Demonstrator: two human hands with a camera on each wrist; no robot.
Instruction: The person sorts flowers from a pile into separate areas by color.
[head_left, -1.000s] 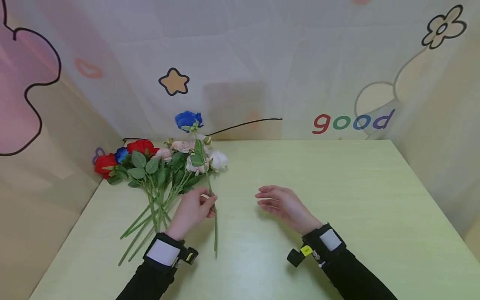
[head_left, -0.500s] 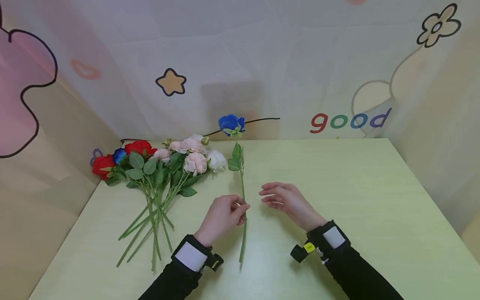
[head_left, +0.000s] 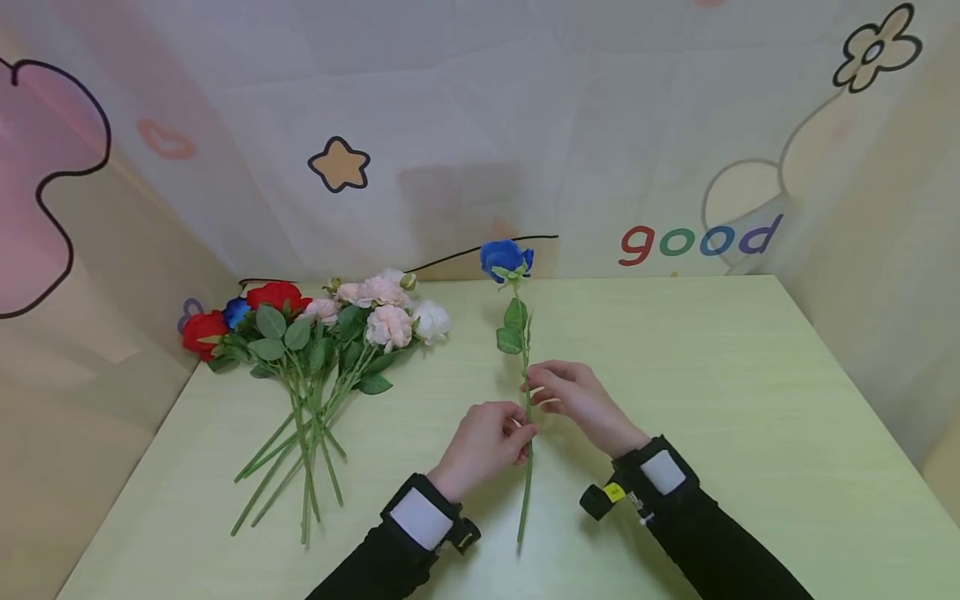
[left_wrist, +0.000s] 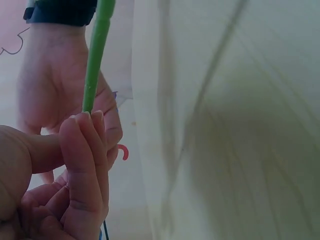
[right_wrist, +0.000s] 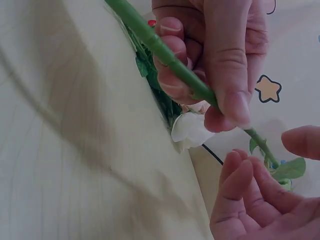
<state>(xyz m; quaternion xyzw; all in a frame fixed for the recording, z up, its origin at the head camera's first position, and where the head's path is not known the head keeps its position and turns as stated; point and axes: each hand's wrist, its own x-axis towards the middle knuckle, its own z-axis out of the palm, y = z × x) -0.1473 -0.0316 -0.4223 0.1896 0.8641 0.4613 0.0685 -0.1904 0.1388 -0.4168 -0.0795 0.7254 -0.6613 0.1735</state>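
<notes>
My left hand pinches the green stem of a single blue rose between thumb and fingers, with the bloom pointing away from me and the lower stem hanging below. Just above that grip, my right hand has its fingertips right at the stem. In the right wrist view, the right thumb stands apart from the fingers, and the rose's leaf shows between them. The left wrist view has the thick stem rising from the left fingertips, with the right hand behind.
A pile of flowers lies at the back left of the table: red roses, another blue bloom, pink flowers and a white one. Their stems cross toward me. A printed cloth hangs behind.
My left hand has carried the blue rose rightward from beside the flower pile to my right hand. The right hand has stayed nearly in place, its fingers now at the stem.
</notes>
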